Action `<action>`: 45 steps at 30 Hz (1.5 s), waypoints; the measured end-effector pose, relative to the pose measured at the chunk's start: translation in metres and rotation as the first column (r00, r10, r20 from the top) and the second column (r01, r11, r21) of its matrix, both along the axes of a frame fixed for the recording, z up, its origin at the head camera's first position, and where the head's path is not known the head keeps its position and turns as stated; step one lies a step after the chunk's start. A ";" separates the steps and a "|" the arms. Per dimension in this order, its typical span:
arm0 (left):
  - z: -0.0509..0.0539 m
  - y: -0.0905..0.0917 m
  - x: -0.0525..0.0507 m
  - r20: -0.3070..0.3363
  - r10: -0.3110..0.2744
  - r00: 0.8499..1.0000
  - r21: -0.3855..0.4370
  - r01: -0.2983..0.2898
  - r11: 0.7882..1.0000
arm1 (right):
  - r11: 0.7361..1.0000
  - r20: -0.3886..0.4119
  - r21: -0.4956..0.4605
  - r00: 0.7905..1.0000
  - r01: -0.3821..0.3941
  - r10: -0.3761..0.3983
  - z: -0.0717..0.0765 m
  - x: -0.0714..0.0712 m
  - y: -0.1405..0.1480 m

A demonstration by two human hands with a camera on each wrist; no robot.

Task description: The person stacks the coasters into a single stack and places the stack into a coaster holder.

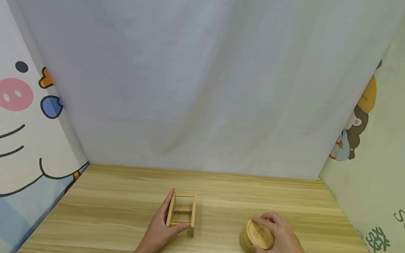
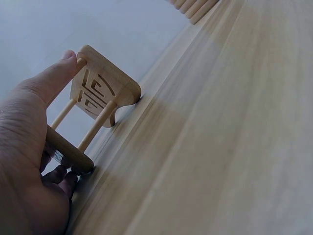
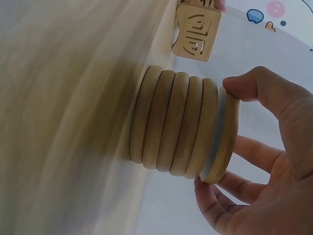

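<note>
My left hand (image 1: 159, 229) grips a small wooden coaster holder (image 1: 193, 211) by its near left side. The holder has two end panels joined by thin rods and stands on the table. In the left wrist view, the thumb lies along a rod, and a cut-out pattern shows in the far panel (image 2: 95, 88). To the right, my right hand (image 1: 281, 232) pinches the top round wooden coaster (image 1: 261, 236) of a stack between thumb and fingers. A narrow gap, seen in the right wrist view, parts that coaster (image 3: 228, 147) from the stacked coasters (image 3: 173, 122) beneath.
The wood-grain table (image 1: 126, 186) ends at a grey-white curtain (image 1: 202, 88) behind. Cartoon-printed panels stand at the left (image 1: 19, 147) and right (image 1: 373, 168). The holder and the stack stand apart, with bare table between them.
</note>
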State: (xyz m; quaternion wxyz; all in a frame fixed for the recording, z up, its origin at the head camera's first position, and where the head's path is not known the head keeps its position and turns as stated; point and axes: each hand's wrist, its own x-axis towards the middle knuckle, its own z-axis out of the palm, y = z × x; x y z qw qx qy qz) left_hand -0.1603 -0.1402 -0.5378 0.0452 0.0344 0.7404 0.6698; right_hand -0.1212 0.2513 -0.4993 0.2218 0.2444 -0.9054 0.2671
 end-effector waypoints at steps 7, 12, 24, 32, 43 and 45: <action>0.000 0.001 0.000 -0.004 0.001 1.000 0.003 -0.001 1.000 | 1.000 -0.032 -0.006 0.999 -0.005 0.005 -0.005 0.000 0.000; -0.001 0.002 0.000 -0.011 -0.001 1.000 -0.002 0.001 1.000 | 1.000 -0.063 -0.002 0.998 -0.015 0.015 -0.009 -0.002 0.001; 0.002 0.003 -0.001 -0.015 -0.004 1.000 -0.003 0.004 1.000 | 0.999 0.012 0.007 0.999 0.051 -0.051 -0.009 0.004 -0.001; 0.002 0.003 -0.001 -0.028 0.010 1.000 -0.020 -0.010 1.000 | 0.999 0.059 -0.008 0.997 0.041 -0.040 -0.012 0.008 0.003; 0.001 0.003 -0.001 -0.020 0.010 1.000 -0.046 -0.011 0.999 | 0.979 0.230 -0.195 0.967 -0.062 0.107 -0.021 0.003 0.019; 0.000 0.003 -0.001 -0.021 0.014 1.000 -0.053 -0.015 0.998 | 0.962 0.275 -0.260 0.949 -0.081 0.154 -0.023 0.003 0.021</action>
